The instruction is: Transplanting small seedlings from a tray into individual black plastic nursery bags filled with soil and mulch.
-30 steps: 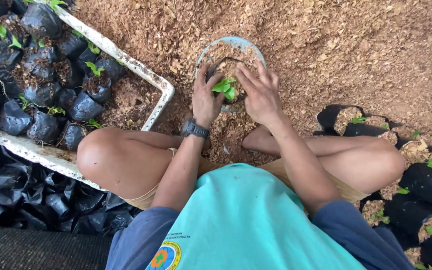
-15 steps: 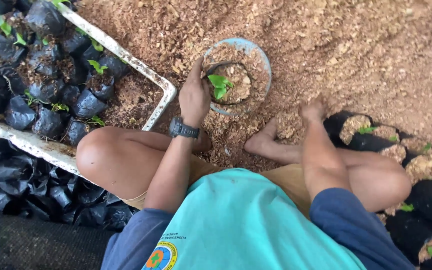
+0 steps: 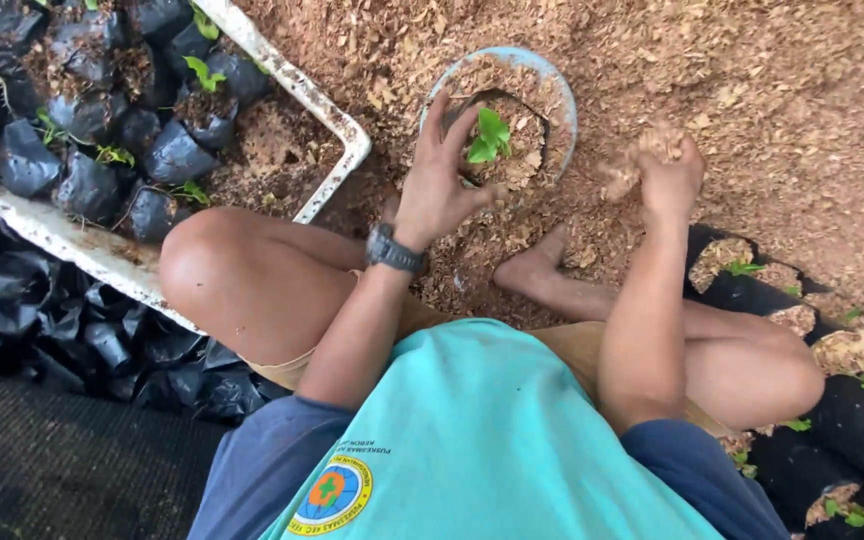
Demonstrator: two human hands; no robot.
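Observation:
I sit cross-legged on brown mulch. A small green seedling (image 3: 490, 134) stands in a black grow bag (image 3: 524, 112) set inside a pale blue round basin (image 3: 558, 88). My left hand (image 3: 439, 183), a dark watch on its wrist, has its fingers spread and touches the near edge of the bag beside the seedling. To the right of the basin, my right hand (image 3: 664, 170) is raised and closed on a handful of mulch (image 3: 652, 142), with bits falling from it.
A white tray (image 3: 328, 103) at the upper left holds several black bags with seedlings. Empty black bags (image 3: 82, 330) lie piled at the left. Filled bags with seedlings (image 3: 752, 280) lie in a row at the right. Loose mulch (image 3: 752, 80) covers the ground.
My right hand left the seedling, dropped to the ground at the right, and has come up with a handful of mulch. My left hand stays at the bag, fingers now spread.

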